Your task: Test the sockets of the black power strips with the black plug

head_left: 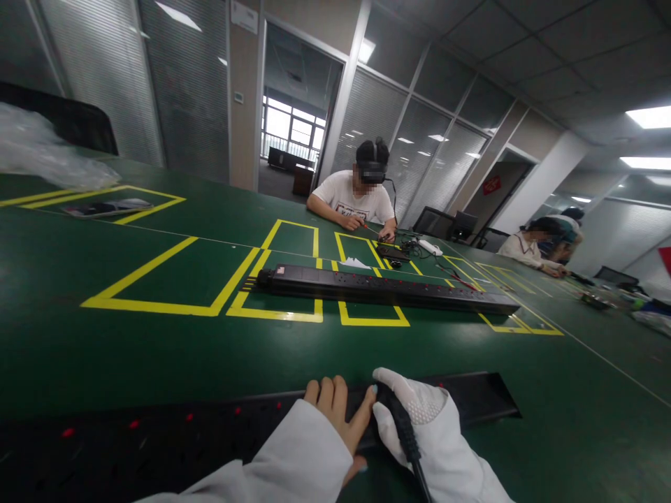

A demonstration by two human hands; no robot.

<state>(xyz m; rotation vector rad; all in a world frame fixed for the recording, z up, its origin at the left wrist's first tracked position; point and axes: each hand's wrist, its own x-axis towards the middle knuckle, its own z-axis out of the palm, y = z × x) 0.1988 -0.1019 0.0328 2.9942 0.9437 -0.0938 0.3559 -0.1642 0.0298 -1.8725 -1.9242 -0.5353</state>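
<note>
A long black power strip (162,436) with a row of red dots lies along the table's near edge. My bare left hand (335,412) rests across it, fingers over the far side and thumb at the near side, holding it. In a white dotted glove, my right hand (424,412) is closed around a black plug (391,399), whose ribbed cord (412,447) runs down toward me. The plug is at the strip's top, close to my left index fingertip. My hand and the plug hide its contact with the strip.
Another black power strip (377,285) lies farther back across yellow tape outlines on the green table (183,356). A person (356,199) sits opposite with a tool, near cables and a white power strip (430,247). Clear plastic wrap (47,150) lies far left. Other people sit at right.
</note>
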